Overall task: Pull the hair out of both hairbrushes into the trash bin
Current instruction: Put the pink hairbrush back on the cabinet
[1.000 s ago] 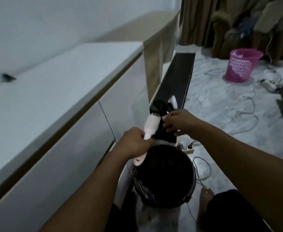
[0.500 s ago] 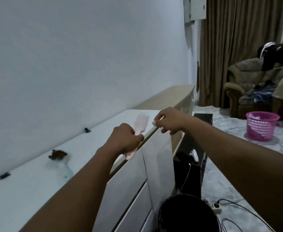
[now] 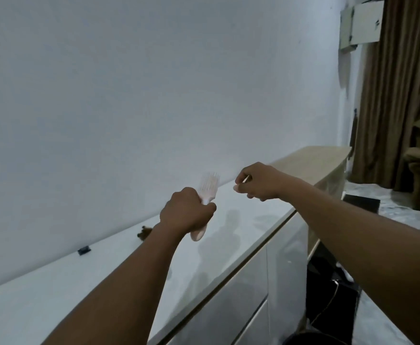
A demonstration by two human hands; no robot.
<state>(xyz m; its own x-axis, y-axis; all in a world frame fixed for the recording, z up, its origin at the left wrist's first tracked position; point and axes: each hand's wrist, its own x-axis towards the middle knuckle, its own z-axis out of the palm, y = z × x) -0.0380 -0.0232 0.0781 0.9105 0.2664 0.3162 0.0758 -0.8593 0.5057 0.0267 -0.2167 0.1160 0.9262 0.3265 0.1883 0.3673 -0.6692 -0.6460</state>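
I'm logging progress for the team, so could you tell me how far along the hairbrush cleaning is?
The pink brush, gripped in the left hand above the white cabinet top, shows no obvious hair, so it looks done. The right hand is loosely curled beside it. The second brush, mostly hidden behind the left arm, seems untouched.

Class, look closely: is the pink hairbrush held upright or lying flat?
Upright. The left hand grips the pink hairbrush by its handle, bristle head pointing up above the white cabinet top.

A white cabinet (image 3: pixel 84 282) runs along the wall (a small black clip (image 3: pixel 84 250) lies on top), brown curtain (image 3: pixel 400 83) beyond.
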